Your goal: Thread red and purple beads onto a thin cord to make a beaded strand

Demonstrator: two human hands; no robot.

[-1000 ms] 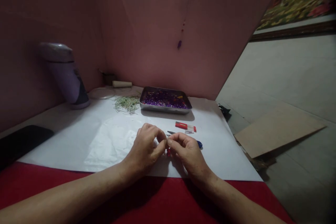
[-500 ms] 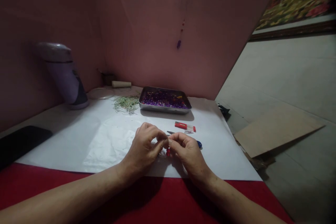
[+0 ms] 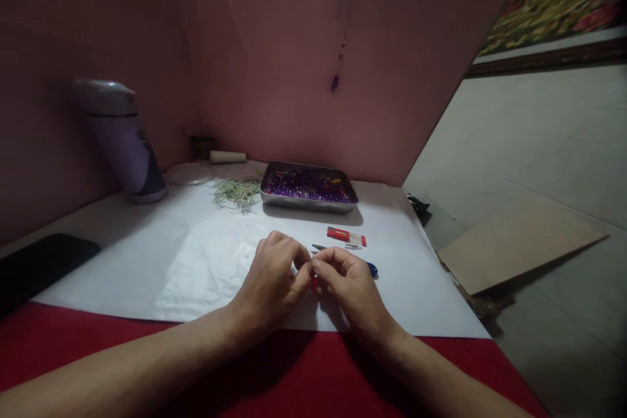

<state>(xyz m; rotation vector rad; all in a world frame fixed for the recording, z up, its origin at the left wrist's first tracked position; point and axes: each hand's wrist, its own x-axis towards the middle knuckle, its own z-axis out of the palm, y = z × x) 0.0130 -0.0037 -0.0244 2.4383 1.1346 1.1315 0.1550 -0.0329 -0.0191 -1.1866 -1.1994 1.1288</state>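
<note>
My left hand and my right hand meet fingertip to fingertip over the white sheet. Both are closed in a pinch, and what lies between the fingertips is too small to make out. Just below them shows a small shiny red piece, perhaps beads, partly hidden by the fingers. Beyond my right hand lies a tool with a dark pointed metal tip and a blue end; its middle is covered by that hand.
A metal tray of purple beads stands at the back, beside a heap of pale green threads. A red packet lies nearer. At left are a purple bottle and a dark flat object. A beaded string hangs behind.
My left thumb has straightened and moved slightly right, closing the gap below the index finger. The red piece now shows less. My right hand stays nearly still.
</note>
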